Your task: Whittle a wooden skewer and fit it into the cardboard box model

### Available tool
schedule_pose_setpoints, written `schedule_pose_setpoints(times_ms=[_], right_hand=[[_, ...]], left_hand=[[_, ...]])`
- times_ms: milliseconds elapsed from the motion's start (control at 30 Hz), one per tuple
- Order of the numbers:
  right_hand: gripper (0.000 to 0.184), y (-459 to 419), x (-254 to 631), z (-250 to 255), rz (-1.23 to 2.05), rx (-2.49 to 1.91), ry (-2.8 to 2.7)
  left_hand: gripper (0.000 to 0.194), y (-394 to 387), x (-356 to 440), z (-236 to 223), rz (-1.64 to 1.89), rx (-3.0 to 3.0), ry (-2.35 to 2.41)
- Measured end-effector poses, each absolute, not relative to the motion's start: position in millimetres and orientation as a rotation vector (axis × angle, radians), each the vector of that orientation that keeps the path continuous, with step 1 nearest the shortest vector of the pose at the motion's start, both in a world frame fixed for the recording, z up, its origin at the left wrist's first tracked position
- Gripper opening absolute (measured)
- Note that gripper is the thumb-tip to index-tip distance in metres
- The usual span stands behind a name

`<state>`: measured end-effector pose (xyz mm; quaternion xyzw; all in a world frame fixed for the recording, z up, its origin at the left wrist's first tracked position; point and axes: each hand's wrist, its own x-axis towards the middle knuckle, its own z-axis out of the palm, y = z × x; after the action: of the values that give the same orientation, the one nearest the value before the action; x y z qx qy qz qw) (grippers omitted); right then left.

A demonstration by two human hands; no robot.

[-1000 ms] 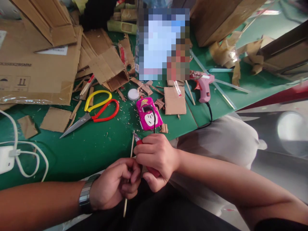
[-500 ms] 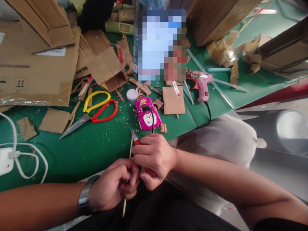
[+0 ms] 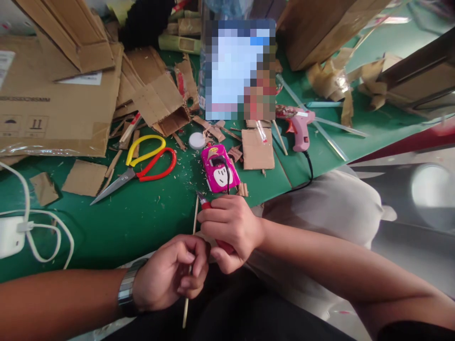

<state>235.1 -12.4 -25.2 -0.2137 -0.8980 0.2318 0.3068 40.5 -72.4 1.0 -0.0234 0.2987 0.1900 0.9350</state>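
Observation:
My left hand [image 3: 177, 270] is closed around a thin wooden stick [image 3: 195, 215], whose lower end pokes out below the fingers. A red-handled craft knife [image 3: 205, 203] is gripped in my right hand [image 3: 231, 232], its blade up by the stick's far tip. Whether blade and wood touch I cannot tell. Just beyond lies a magenta power socket [image 3: 219, 170] with a black plug and cord in it. Scissors [image 3: 137, 173] with one yellow and one red handle lie open to the left. Small shavings are scattered on the green table [image 3: 142, 227] around the socket.
A pink glue gun [image 3: 300, 128] lies at the right, near clear glue sticks [image 3: 330, 138]. Cardboard scraps [image 3: 85, 177] and a large cardboard box [image 3: 53, 104] fill the left. A white charger [image 3: 12, 237] with cables is at the left edge. A blurred-out screen [image 3: 231, 66] stands behind.
My right hand with the knife has shifted slightly up and right, a little away from my left hand. The left fingers have loosened slightly around the stick. The whole view has moved slightly.

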Motion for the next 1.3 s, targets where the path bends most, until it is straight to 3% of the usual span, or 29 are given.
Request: schedule_pose_setpoints(times_ms=[267,567,1300], right_hand=[[0.037,-16.0,236.4,-18.0,0.680,-0.546,-2.316],[0.029,-13.0,232.1,-21.6,0.624,-0.494,-2.347],[0.030,-11.8,226.7,-25.2,0.589,-0.624,-2.464]], left_hand=[[0.025,-68.6,38.6,-2.7,0.463,-0.160,0.615],[0.033,-66.1,35.9,-1.3,0.468,-0.204,0.441],[0.031,-73.1,36.7,1.3,0.509,-0.049,0.372]])
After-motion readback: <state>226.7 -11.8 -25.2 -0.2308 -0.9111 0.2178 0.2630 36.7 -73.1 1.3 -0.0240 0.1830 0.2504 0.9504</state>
